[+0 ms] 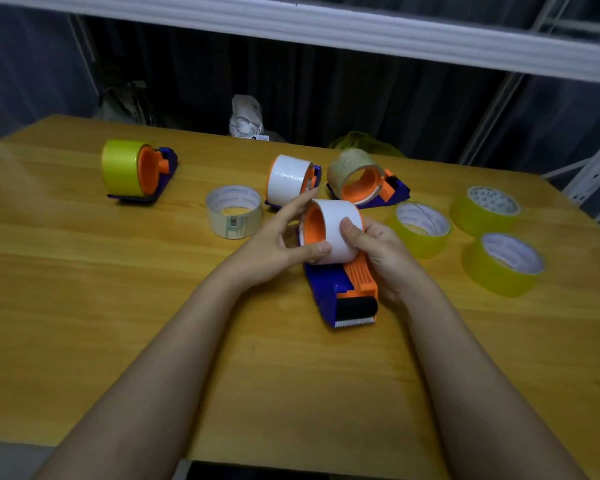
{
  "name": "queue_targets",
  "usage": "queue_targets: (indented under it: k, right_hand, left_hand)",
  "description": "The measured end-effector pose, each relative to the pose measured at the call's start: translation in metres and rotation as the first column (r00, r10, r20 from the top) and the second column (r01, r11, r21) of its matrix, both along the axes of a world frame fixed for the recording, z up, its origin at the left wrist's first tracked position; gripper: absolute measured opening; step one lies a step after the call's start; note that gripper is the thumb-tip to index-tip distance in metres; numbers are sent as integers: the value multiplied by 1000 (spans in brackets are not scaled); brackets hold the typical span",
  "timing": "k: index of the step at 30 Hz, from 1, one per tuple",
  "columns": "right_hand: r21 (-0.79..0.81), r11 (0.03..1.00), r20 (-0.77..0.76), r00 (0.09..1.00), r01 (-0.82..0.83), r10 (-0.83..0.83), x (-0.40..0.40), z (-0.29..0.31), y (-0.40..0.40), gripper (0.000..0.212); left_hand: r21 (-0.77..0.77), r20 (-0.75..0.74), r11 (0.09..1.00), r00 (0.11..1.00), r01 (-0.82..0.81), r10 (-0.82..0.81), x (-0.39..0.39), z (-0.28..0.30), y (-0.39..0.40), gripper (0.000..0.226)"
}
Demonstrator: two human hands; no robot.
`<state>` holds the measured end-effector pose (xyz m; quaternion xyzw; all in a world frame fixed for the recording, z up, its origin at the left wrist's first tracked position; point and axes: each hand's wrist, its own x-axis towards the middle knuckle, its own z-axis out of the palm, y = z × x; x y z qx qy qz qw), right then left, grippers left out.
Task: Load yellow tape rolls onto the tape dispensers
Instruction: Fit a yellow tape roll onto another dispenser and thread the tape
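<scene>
While both hands hold it, the blue-orange plastic tape dispenser lies mid-table, long axis toward viewer, serrated blade nearest | left hand and right hand curl around its smooth white roll | three glossy yellow tape rolls lie flat at right.

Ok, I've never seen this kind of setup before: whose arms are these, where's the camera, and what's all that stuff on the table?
No machine here: a person's two bare arms, filmed by a camera worn on their head, looking down at a wooden table. The left hand and right hand hold a white tape roll sitting on a blue and orange dispenser. Behind it stand three more dispensers, carrying a yellow roll, a white roll and a clear roll. Three loose yellow rolls lie to the right, and a pale loose roll to the left.
</scene>
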<state>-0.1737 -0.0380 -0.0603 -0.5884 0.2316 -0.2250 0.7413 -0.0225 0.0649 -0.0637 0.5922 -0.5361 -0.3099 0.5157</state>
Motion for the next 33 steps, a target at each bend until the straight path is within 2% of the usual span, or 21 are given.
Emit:
queue_targets:
  k: [6, 12, 15, 18, 24, 33]
  right_hand:
    - [66, 997, 21, 999, -27, 26, 2, -2, 6, 47]
    - [85, 981, 107, 981, -174, 164, -4, -5, 2, 45]
    - [93, 967, 115, 967, -237, 226, -5, -8, -1, 60]
    - [85, 973, 92, 975, -212, 205, -4, -8, -2, 76]
    - [49, 983, 75, 982, -175, 172, -5, -7, -3, 89]
    - [-21, 994, 24, 994, -107, 108, -5, -6, -1, 88]
  left_hand:
    - [-2, -61, 1000, 998, 1, -2, 2, 0, 3, 65]
    - [-14, -15, 1000, 1000, -3, 2, 6, -5, 4, 65]
    - [-12, -28, 1000, 1000, -10, 9, 9, -6, 5, 66]
    - [-11, -57, 1000, 998, -13, 12, 10, -5, 5, 66]
    - [4, -81, 1000, 997, -5, 5, 8, -3, 5, 71]
    - [28, -74, 1000, 997, 3, -1, 8, 0, 6, 70]
